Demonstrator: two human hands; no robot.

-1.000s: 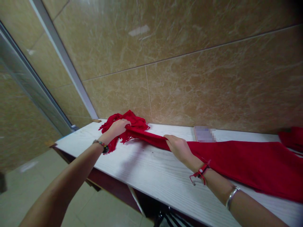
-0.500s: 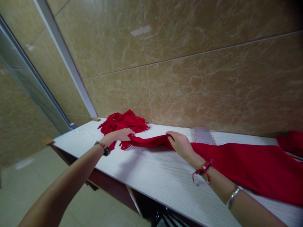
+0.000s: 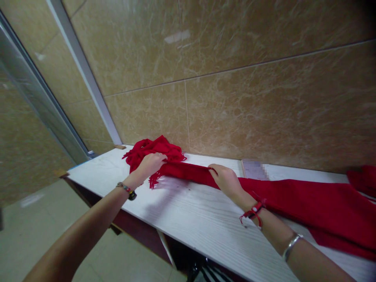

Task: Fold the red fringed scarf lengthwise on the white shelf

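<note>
Straighter than before, the outstretched scarf (image 3: pixel 188 172) runs lengthwise between the bench (image 3: pixel 182 211)'s wall and front edges; left hand (image 3: pixel 150 164) pinches its fringed end beside 1 crumpled scarf (image 3: pixel 164 146), right hand (image 3: pixel 227 181) its wall-side edge.

The single view looks from the person's head, above and behind the table (image 3: pixel 188 207), forward and down past the left hand (image 3: pixel 151 164) and the right hand (image 3: pixel 226 180), close enough that both forearms come in large from the lower corners. It faces the tiled wall (image 3: pixel 235 105), which fills the upper part, while the table crosses below on a slant, with the floor (image 3: pixel 38 231) at lower left. The right edge of the view cuts off the table and the red cloth (image 3: pixel 311 199).
</note>
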